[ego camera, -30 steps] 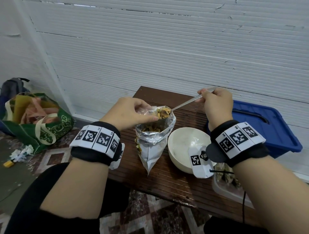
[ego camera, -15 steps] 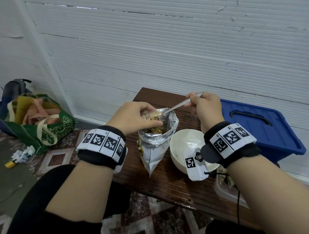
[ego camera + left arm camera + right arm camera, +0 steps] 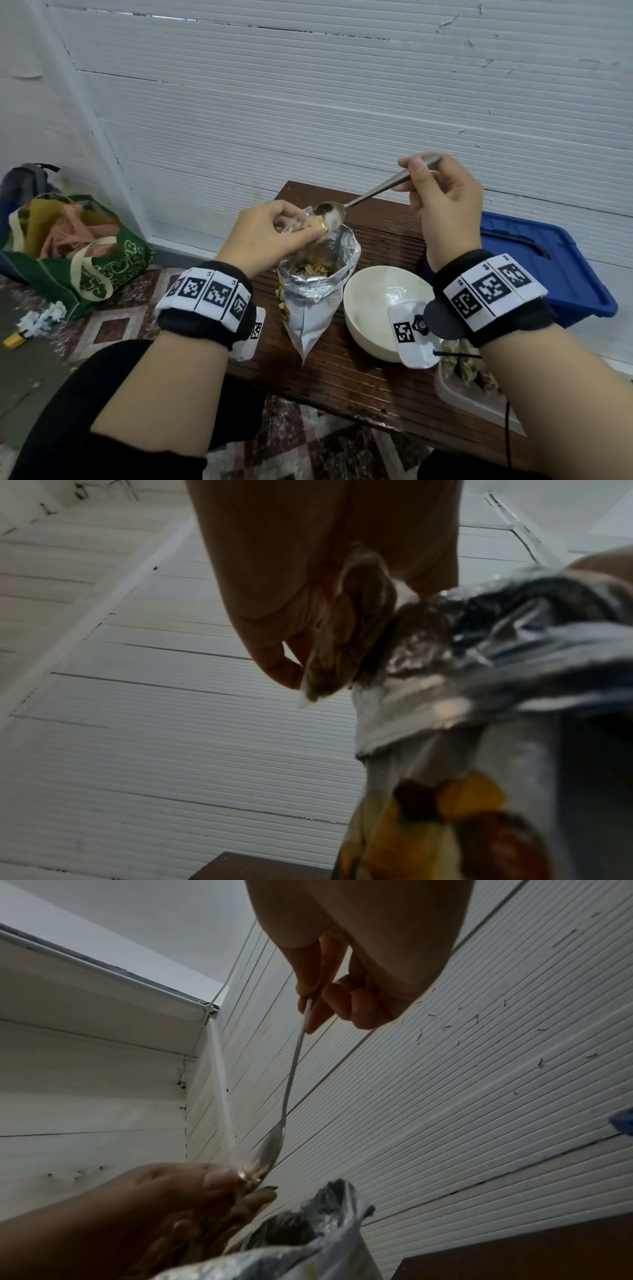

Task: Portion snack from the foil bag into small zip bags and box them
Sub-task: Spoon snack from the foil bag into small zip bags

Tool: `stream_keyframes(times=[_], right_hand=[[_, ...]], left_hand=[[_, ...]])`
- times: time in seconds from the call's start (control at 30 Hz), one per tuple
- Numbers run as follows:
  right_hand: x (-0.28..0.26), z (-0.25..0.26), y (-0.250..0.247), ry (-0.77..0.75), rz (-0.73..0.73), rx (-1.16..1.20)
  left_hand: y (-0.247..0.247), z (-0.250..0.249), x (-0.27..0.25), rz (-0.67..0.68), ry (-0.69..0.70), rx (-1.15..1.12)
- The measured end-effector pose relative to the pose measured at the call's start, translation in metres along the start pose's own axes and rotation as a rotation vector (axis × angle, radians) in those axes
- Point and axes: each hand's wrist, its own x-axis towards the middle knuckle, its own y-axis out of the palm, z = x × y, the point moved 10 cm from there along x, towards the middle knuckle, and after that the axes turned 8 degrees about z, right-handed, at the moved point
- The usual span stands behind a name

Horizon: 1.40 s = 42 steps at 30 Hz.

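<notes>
Green tote bag [image 3: 102,270] carries pale lettering too distorted to read, wristband tags [image 3: 205,291] show only black-and-white square marker codes plus tiny characters too small to make out, so no text, brand or number is legible anywhere.

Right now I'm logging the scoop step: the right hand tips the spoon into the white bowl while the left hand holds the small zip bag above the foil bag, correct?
Not the bowl. In the head view the right hand tips the spoon into the small zip bag that the left hand holds above the foil bag. The white bowl sits beside it, apart from the spoon.
</notes>
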Motion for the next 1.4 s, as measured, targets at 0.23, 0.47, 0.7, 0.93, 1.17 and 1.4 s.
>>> stream_keyframes(times=[0.23,0.47,0.7,0.93,1.17,1.4], right_hand=[[0.001,-0.013,-0.031,0.051,-0.187,-0.086],[-0.014,-0.032,0.011,0.135,0.045,-0.362],[-0.025,-0.062,0.032,0.256,0.170,-0.442],[-0.028,-0.062,0.022,0.335,0.144,-0.345],[-0.030,-0.044,-0.006,0.314,0.026,-0.298],[-0.035,-0.013,-0.026,0.298,0.070,-0.170]], left_hand=[[-0.009,0.010,0.000,-0.047,-0.027,-0.165],[-0.013,-0.005,-0.005,-0.066,0.039,-0.311],[-0.016,-0.010,-0.008,-0.109,0.060,-0.370],[-0.013,-0.028,-0.010,-0.103,0.132,-0.394],[0.008,-0.054,-0.012,-0.034,0.181,-0.431],[0.035,-0.086,-0.015,0.020,0.231,-0.471]])
